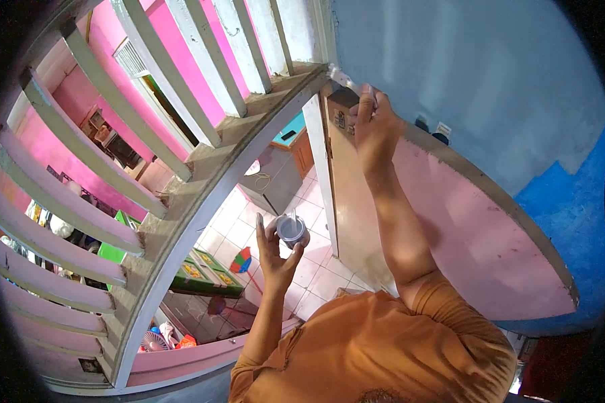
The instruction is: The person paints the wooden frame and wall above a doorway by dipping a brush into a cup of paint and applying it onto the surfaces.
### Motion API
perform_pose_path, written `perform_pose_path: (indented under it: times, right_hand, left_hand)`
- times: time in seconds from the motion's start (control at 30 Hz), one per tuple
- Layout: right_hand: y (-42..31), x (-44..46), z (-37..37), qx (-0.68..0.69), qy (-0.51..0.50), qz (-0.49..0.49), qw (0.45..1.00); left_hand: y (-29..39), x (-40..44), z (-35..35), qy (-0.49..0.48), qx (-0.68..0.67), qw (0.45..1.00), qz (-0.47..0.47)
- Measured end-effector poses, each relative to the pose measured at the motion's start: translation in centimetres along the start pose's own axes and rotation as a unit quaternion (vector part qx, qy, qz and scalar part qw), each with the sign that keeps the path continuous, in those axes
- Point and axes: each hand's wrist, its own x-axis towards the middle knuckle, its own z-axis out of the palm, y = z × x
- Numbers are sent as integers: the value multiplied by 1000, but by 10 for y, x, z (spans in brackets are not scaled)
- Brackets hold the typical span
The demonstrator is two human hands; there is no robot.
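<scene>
My left hand (271, 252) is closed around a small round cup (290, 230) of grey-blue paint, its index finger stretched out beside it. A pale strip, perhaps a stick or a streak of light, shows over the cup's mouth. Higher up, my right hand (378, 124) grips a slim paintbrush (345, 77), mostly hidden by the fingers. Its whitish end reaches the corner where the wooden beam (275, 101) meets the grey-blue wall (450, 60). Pale slats (195, 57) rise from that beam.
A pink panel with a brown ledge (504, 178) curves along the right, with small dark items near the wall. Below are a wooden door (356, 201), a tiled floor (309, 275) and a green-framed cabinet (208, 272). Bright blue paint (565, 195) covers part of the wall.
</scene>
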Motion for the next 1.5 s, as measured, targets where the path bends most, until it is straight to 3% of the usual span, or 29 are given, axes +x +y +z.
perform_pose_path:
  times: [0.07,0.27,0.33,0.47,0.53,0.63,0.67,0.73,0.77,0.83,0.9,1.03,1.1,1.2,1.23,1.33,1.47,1.5]
  right_hand:
    - [-1,-5,3,-19,-4,2,1000]
    - [-37,-26,-22,96,-83,47,991]
    - [-34,-24,-26,24,-47,6,999]
    - [-11,-1,-12,-6,-3,29,1000]
    - [-10,1,-4,-43,-30,69,996]
    - [-26,-7,-6,-49,8,-100,994]
    - [-31,-13,-14,-50,10,-98,994]
    - [-37,-21,-22,65,-83,-22,994]
    - [-34,-20,-25,40,-41,-71,996]
    - [-21,-13,-21,38,-37,-46,998]
    - [-7,1,-15,-61,14,-107,992]
    - [-19,1,-4,-75,-30,-3,997]
    - [-30,-15,-12,49,-55,-39,997]
    - [-42,-29,-32,65,-124,-13,990]
    - [-34,-27,-30,33,-69,-45,996]
    - [-27,-7,-33,73,-59,-16,995]
    - [-14,-7,-9,2,28,-150,988]
    - [-31,-14,-21,57,-30,-97,993]
  left_hand:
    - [1,-3,-1,2,3,1000,-2]
    - [-10,-8,-7,17,7,1000,-8]
    - [-9,-9,-7,19,6,1000,-13]
    - [-6,-11,-6,1,29,999,-17]
    - [-5,-12,-4,-7,34,999,-17]
    - [-1,-13,3,-3,-6,999,-36]
    - [0,-14,2,-6,-4,999,-36]
    - [1,-15,2,-20,19,999,-35]
    - [0,-15,2,-19,19,999,-34]
    - [-3,-16,1,-9,12,999,-37]
    - [0,-18,2,-8,10,999,-43]
    - [1,-18,6,-5,-2,999,-43]
    - [0,-19,7,-9,-4,999,-43]
    - [2,-20,6,-9,-4,999,-45]
    - [2,-21,6,-7,0,999,-49]
    - [4,-22,5,-22,16,999,-44]
    - [6,-21,7,-18,13,999,-44]
    - [5,-22,7,-15,8,999,-48]
